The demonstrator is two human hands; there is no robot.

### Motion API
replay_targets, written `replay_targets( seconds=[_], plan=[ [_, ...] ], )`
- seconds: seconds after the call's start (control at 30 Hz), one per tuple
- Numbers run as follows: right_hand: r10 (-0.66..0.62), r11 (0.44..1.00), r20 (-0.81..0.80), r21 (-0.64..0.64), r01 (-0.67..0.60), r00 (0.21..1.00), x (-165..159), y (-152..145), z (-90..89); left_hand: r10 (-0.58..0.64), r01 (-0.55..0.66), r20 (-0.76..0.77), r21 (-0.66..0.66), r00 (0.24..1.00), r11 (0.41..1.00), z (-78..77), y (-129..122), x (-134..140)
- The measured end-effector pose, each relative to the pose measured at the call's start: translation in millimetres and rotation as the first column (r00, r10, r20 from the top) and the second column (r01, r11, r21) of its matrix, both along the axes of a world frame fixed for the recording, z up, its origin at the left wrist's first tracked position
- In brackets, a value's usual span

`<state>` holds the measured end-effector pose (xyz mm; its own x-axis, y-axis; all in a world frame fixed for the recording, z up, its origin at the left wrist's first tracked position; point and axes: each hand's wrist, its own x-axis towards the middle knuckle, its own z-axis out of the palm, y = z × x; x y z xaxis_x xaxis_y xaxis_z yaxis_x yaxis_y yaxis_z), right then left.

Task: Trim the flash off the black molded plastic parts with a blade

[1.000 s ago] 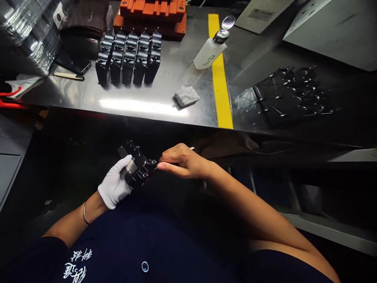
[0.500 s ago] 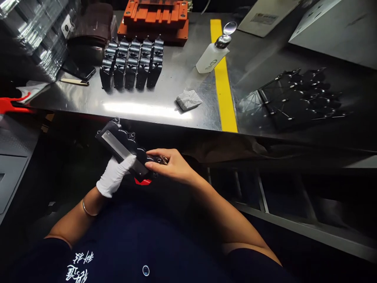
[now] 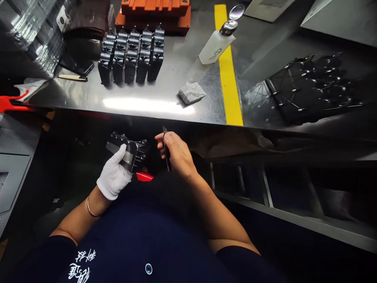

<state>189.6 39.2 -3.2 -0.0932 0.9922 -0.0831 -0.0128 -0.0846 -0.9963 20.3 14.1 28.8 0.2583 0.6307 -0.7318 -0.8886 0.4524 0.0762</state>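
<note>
My left hand, in a white glove, is closed around a black moulded housing with a flat grey metal strip along one side. Its thumb presses on the strip, and small ringed lugs stick out along the part's far edge and right end. Just right of the housing and apart from it, my bare right hand pinches a slim dark blade-like tool. The tool stands nearly upright, its flat tip pointing toward the bench; its exact kind is hard to make out.
On the metal bench stand a row of black housings, an orange fixture, a white bottle and a folded grey-white pad. Yellow tape crosses the bench, with more black parts to its right.
My right hand has come off the housing and turned, so the slim tool now shows upright in its fingers. My left hand has rotated the housing, bringing its lugged end toward the right hand.
</note>
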Motion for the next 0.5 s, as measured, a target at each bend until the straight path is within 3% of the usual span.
replay_targets(
  seconds=[0.2,0.33,0.5],
  plan=[
    [-0.053,0.953,0.232,0.304,-0.021,0.971,-5.5,-25.0,-17.7,0.033,-0.035,0.042,0.045,0.999,0.998,1.5,-3.2,5.8],
    [-0.086,0.973,0.165,0.225,0.047,0.983,-12.9,-34.0,-17.4,0.007,-0.012,0.045,0.118,0.999,0.993,-1.3,-6.2,10.3],
    [-0.083,0.994,0.052,0.080,0.079,0.995,-17.6,-35.5,-8.7,0.023,-0.025,0.019,0.107,1.000,0.994,-1.3,-8.7,12.4]
  ],
)
